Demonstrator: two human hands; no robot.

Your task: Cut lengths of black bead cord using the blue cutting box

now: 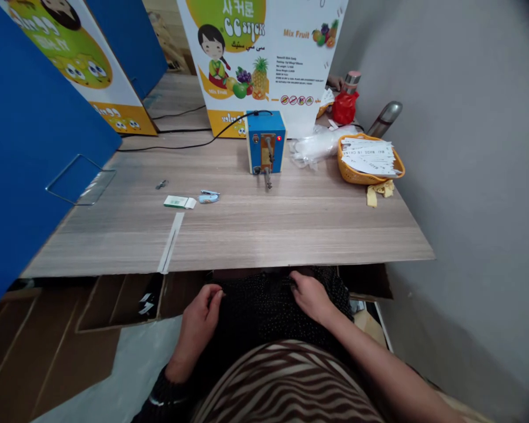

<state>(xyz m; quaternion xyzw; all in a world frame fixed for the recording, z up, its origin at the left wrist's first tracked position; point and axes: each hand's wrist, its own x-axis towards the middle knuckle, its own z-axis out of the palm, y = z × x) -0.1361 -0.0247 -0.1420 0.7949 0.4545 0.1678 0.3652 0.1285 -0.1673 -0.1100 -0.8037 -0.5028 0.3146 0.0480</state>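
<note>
A black cloth with small pale dots [260,317] lies over my lap, below the table's front edge. At its left side my left hand [200,317] is closed, thumb against forefinger, pinching the cloth's edge. My right hand [311,295] is closed on the cloth's upper right part, its fingertips partly hidden. Beyond the hands, on the wood-grain table [291,229], stands a small blue machine [267,141] with a lit red lamp and two metal arms pointing towards me.
A light-blue stapler [208,197] and a small staple box [180,202] lie left of the machine. An orange basket [350,173] holds printed white labels; a steel flask [384,118] leans behind it. Printed cartons [291,64] stand at the back, and a grey wall [476,176] bounds the right.
</note>
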